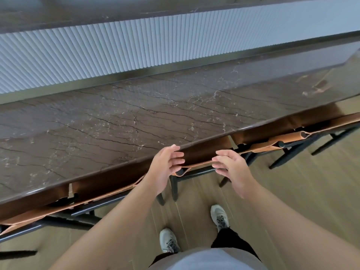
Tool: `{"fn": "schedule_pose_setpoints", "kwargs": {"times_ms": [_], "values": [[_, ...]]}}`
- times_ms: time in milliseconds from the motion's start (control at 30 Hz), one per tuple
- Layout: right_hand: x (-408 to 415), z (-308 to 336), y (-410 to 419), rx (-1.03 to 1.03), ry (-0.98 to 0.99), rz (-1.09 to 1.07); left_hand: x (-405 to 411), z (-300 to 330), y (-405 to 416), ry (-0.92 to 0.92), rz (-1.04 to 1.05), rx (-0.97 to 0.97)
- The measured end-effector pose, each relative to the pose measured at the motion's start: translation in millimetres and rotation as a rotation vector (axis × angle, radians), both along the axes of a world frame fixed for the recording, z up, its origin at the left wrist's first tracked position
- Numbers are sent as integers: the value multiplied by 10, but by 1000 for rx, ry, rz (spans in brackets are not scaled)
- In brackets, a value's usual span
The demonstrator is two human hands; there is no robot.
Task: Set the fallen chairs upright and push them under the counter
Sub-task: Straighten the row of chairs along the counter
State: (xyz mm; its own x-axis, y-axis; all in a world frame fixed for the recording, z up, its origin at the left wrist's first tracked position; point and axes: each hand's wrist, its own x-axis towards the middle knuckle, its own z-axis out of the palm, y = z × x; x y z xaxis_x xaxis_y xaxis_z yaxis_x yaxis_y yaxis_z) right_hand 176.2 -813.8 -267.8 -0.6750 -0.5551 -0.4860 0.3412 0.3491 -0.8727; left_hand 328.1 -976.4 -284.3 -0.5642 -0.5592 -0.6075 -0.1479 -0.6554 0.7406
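A dark brown marble counter (120,129) runs across the view. The middle chair (196,165), black frame with a tan leather back, stands upright with its seat under the counter edge. My left hand (165,168) hovers at the left end of its backrest, fingers relaxed and spread. My right hand (231,168) is at the right end, fingertips touching the top of the leather back. Another upright chair (288,141) is tucked under at the right. A third chair (93,197) stands under the counter at the left.
A ribbed white panel (116,53) rises behind the counter. Pale wooden floor (292,191) lies below. My feet in grey shoes (220,217) stand just behind the middle chair. Black chair legs (282,160) stick out over the floor at right.
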Motion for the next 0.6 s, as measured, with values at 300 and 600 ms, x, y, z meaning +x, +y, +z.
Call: {"fn": "schedule_pose_setpoints", "kwargs": {"times_ms": [300, 600], "values": [[-828, -2, 588, -173, -277, -188, -636, 239, 665, 74, -35, -163], [-2218, 21, 1647, -205, -304, -161, -2029, 274, 1778, 20, -4, -135]]}}
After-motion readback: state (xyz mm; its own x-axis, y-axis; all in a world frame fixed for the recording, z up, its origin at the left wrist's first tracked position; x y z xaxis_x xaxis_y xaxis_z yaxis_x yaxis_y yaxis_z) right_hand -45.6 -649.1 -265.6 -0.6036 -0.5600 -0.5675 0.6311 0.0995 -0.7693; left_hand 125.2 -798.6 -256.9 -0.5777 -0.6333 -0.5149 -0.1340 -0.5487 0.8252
